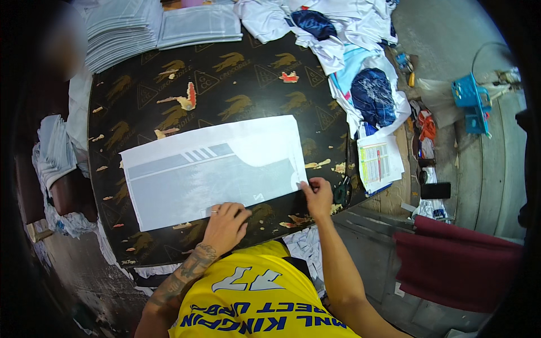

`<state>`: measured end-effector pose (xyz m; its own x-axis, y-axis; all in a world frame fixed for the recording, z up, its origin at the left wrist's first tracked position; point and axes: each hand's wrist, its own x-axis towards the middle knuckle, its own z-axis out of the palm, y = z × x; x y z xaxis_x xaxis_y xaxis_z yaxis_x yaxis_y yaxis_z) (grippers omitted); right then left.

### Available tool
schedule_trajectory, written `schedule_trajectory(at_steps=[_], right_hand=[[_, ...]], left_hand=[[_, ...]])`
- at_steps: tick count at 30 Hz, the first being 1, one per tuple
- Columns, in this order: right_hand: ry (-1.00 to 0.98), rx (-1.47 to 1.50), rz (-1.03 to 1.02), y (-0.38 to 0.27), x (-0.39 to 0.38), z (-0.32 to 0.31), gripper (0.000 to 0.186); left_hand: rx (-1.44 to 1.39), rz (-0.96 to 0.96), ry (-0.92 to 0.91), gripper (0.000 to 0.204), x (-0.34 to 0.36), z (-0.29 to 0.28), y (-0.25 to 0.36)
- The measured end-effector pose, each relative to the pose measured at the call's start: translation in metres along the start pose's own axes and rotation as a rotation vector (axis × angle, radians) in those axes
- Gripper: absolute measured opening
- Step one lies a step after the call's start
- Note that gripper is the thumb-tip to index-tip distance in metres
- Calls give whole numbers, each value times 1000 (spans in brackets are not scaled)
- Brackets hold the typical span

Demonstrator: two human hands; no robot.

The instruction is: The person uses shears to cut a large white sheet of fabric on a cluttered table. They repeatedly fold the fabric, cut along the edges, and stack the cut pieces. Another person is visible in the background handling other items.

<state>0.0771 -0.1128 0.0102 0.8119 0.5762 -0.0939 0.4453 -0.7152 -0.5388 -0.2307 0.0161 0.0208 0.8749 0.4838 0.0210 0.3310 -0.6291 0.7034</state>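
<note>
A large white sheet [208, 174] with grey printed shapes and pale stripes lies slightly slanted on the dark, scuffed board [242, 84]. My left hand [225, 222] rests at the sheet's near edge, left of centre, fingers apart and slightly bent. My right hand [315, 197] pinches the sheet's near right corner between thumb and fingers. Just right of that hand, dark-handled scissors [341, 191] lie at the board's edge.
Stacked printed sheets [118, 34] line the back left; folded pieces [53, 146] hang at the left. White and navy fabric [372, 96] piles along the right, beside papers with a pen [380, 169]. Farther right are a blue plastic holder [470, 98], a phone [435, 190] and maroon cloth [451, 265].
</note>
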Motion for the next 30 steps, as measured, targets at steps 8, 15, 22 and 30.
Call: schedule_trajectory(at_steps=[8, 15, 22, 30], right_hand=[[-191, -11, -122, 27, 13, -2, 36], [-294, 289, 22, 63, 17, -28, 29], [-301, -9, -98, 59, 21, -28, 30], [-321, 15, -95, 52, 13, -35, 34]], left_hand=[[361, -703, 675, 33, -88, -51, -76], [517, -800, 749, 46, -119, -26, -54], [464, -731, 574, 39, -37, -65, -124], [421, -722, 729, 43, -34, -96, -142]])
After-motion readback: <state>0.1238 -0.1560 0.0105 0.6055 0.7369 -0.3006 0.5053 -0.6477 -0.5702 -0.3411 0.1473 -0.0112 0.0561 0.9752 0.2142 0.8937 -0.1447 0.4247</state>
